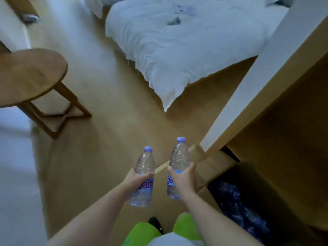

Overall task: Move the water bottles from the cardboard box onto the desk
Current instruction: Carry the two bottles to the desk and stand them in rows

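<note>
The person stood beside the open cardboard box (pixel 218 167) and held one water bottle in each hand. The left hand (pixel 136 180) was wrapped around the middle of the left bottle (pixel 143 176), at the top of its label, and the right hand (pixel 182 178) gripped the right bottle (pixel 178 166) in the same place. Both bottles were upright in the air above the floor, near each other but not touching. More bottles (pixel 237 206) lay dark inside the box, under the desk (pixel 266 55) on the right. The bottles looked full, so I think they were rather heavy for their size, with thin plastic walls that give a little under pressure. The label zone seemed the best place to hold, because the smooth shoulder could slip.
</note>
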`<state>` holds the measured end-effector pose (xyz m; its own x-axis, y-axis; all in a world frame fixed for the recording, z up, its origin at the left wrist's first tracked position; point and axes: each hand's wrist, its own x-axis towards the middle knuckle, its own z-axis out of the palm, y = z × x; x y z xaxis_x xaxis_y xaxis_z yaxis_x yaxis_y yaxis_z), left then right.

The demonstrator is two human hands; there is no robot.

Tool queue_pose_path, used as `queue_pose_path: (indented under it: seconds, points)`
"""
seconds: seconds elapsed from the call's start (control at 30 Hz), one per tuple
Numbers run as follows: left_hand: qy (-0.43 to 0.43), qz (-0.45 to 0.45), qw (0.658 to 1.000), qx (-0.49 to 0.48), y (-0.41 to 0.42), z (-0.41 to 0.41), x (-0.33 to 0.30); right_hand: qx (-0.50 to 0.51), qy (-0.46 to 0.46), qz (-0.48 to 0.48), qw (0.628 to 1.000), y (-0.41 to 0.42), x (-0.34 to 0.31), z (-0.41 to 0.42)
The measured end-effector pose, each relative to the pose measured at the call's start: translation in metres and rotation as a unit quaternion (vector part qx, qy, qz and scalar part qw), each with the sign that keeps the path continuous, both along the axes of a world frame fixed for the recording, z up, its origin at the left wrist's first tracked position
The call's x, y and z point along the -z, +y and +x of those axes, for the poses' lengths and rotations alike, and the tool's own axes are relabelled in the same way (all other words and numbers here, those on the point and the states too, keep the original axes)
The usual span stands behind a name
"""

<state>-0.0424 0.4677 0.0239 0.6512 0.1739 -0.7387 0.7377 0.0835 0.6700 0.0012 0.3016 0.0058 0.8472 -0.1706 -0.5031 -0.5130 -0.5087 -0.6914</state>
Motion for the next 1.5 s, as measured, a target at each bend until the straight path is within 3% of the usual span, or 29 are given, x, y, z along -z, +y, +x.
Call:
queue_pose_path:
  seconds: [0.33,0.47,0.77,1.07,1.5]
  points:
    - [-0.018,0.107,0.976,-0.189,0.099,0.065,-0.03,-0.168,-0.012,0.007,0.986,0.119,-0.031,0.09]
    - [0.009,0.197,0.964,-0.18,0.138,0.124,-0.042,-0.214,-0.023,0.023,0.976,0.17,-0.04,0.163]
    - [0.004,0.25,0.934,-0.255,0.218,0.261,-0.075,-0.289,-0.081,0.025,0.954,0.266,-0.079,0.318]
    - [0.049,0.311,0.907,-0.28,0.303,0.344,-0.077,-0.348,-0.121,-0.015,0.93,0.362,-0.085,0.41]
    - [0.034,0.379,0.88,-0.284,0.527,0.499,-0.088,-0.343,-0.203,-0.06,0.915,0.602,-0.115,0.546]
